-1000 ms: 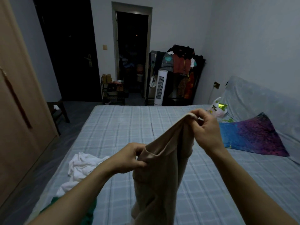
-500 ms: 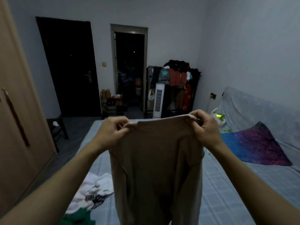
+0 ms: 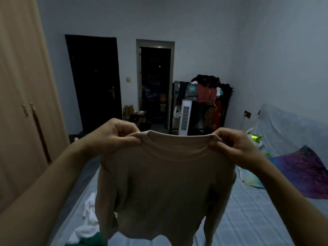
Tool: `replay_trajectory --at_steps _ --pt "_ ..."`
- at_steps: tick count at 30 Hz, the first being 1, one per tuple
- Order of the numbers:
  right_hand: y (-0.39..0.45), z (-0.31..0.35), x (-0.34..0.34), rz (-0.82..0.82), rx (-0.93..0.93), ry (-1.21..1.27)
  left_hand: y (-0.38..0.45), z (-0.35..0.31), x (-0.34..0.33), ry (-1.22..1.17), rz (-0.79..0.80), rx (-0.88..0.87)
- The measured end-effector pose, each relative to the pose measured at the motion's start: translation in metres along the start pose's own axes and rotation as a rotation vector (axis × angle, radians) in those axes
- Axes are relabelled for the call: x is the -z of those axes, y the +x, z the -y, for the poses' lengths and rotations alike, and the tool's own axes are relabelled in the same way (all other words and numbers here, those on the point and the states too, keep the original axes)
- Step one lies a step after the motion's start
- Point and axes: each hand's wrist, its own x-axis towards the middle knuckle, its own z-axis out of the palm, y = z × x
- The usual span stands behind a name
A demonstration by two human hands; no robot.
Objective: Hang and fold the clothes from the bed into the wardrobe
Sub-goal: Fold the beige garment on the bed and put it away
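Since a second ago the left hand (image 3: pixel 113 137) rose to 10 o'clock; with the right hand (image 3: pixel 234 148), both pinch the beige shirt (image 3: pixel 159 189) spread, ready for hanging or folding.

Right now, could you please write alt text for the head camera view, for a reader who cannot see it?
Two bare hands, left hand and right hand, hold a beige long-sleeved top up by its shoulders above a checked bed. A white garment and a green one lie on the bed's left; closed wardrobe doors stand at left.
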Motion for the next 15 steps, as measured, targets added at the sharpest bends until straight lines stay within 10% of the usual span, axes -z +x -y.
replay_trajectory --at_steps 15 --pt "0.022 -0.054 -0.043 0.17 -0.508 0.063 0.017 0.071 -0.038 -0.056 -0.24 0.43"
